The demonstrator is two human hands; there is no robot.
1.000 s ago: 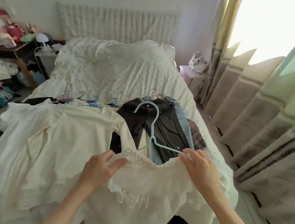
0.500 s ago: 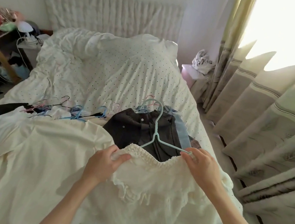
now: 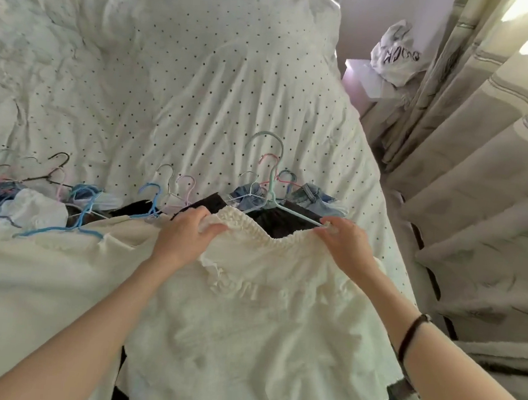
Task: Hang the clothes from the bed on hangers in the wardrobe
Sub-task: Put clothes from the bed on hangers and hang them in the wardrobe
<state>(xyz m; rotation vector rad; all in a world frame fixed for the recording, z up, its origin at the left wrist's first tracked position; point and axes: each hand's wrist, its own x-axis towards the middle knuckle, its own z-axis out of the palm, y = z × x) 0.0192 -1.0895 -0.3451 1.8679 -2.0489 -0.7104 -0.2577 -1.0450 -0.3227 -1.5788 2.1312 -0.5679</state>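
Observation:
A cream ruffled garment [image 3: 261, 321] with a gathered elastic top edge lies over the foot of the bed [image 3: 176, 96]. My left hand [image 3: 186, 237] grips the left end of that elastic edge. My right hand [image 3: 345, 245] pinches the right end together with the arm of a mint-green hanger [image 3: 270, 181], whose hook points up the bed. Most of the hanger's lower part is hidden inside the garment. Beneath lie a dark garment [image 3: 273, 223] and denim pieces [image 3: 314, 198]. A large cream cloth [image 3: 42, 276] covers the left.
Several loose blue, pink, white and black hangers [image 3: 86, 203] lie in a row across the dotted duvet. Striped curtains [image 3: 481, 187] hang close on the right. A white plastic bag [image 3: 400, 55] sits on a pink bedside stand [image 3: 362, 81].
The camera has tilted down and come closer to the bed. Both hands have kept their hold and shifted the garment and hanger slightly up the bed.

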